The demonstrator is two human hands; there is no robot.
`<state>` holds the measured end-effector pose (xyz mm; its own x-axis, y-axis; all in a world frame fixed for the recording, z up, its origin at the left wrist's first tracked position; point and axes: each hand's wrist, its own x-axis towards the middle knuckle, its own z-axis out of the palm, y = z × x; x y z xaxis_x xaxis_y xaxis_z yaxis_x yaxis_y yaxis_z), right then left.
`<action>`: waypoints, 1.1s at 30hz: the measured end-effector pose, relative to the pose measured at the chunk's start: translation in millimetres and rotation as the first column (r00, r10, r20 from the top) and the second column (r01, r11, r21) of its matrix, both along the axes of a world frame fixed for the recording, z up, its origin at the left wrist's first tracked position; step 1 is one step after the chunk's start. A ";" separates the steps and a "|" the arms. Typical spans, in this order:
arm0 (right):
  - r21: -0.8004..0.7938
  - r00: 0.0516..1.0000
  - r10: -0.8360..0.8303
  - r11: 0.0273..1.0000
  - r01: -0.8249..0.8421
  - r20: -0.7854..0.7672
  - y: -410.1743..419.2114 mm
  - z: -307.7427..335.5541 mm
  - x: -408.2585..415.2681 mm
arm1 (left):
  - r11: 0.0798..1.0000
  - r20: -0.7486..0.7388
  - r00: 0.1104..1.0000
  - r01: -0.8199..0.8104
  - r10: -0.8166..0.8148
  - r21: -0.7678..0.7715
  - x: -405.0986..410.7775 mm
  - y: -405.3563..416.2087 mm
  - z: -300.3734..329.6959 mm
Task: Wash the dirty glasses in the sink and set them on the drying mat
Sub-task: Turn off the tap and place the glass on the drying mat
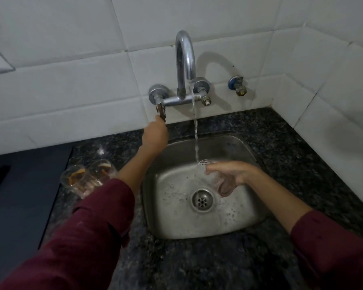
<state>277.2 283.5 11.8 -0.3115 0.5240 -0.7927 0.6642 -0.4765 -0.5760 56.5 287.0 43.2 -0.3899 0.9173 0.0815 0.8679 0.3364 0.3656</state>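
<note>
My right hand [232,173] grips a clear glass [218,181], tilted over the steel sink [239,218], its rim under the running water stream [195,139]. My left hand [155,135] reaches up to the left tap handle [160,109] of the chrome faucet [183,59], fingers closed on it. Two dirty glasses with orange residue [76,177] [102,170] stand on the dark granite counter left of the sink, partly hidden by my left sleeve.
A dark blue mat [23,195] covers the counter at the left. A second wall valve [238,85] sits right of the faucet. White tiled walls close the back and right corner. The drain [202,200] lies at the sink's middle.
</note>
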 end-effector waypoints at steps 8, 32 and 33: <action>0.453 0.639 0.486 0.454 -0.767 0.596 -46.0 68.2 -71.4 | 0.833 0.246 0.843 0.524 -0.478 -0.177 8.1 -116.6 -52.3; 0.849 0.789 0.578 0.508 -0.149 -0.207 -115.8 100.0 -543.2 | 0.720 0.513 0.714 -0.652 0.476 0.238 -392.8 -287.5 -0.7; 0.824 0.780 0.577 0.547 -0.148 -0.242 -123.2 89.9 -571.6 | 0.670 0.495 0.673 -0.709 0.550 0.219 -412.1 -308.6 -12.1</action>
<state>-294.4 160.3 101.7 -0.8025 0.5880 0.1013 0.2388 0.4722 -0.8485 -355.6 -21.6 31.1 -0.9299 0.3597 0.0765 0.2680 0.5203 0.8109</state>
